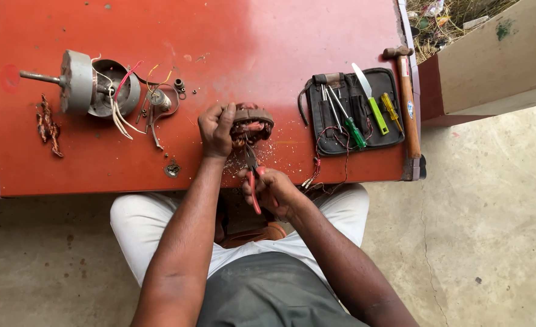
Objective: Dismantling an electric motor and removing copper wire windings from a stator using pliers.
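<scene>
Two hands are seen at work over a red desk [249,36], whose near edge is met by the seated person's lap. Farther left, a dismantled motor housing [89,85] with its shaft and loose wires is laid aside, well apart from the hands. To the right, a black tool pouch [389,130] is spread open so that screwdrivers are kept within reach, and a hammer [407,100] is set along the desk's edge. A wound stator [253,123] is gripped by the left hand [216,128], fingers closed around its side, apparently to steady it. Red-handled pliers [253,175] are clasped in the right hand [274,191], their tip pointed at the windings. Small debris is scattered beneath.
</scene>
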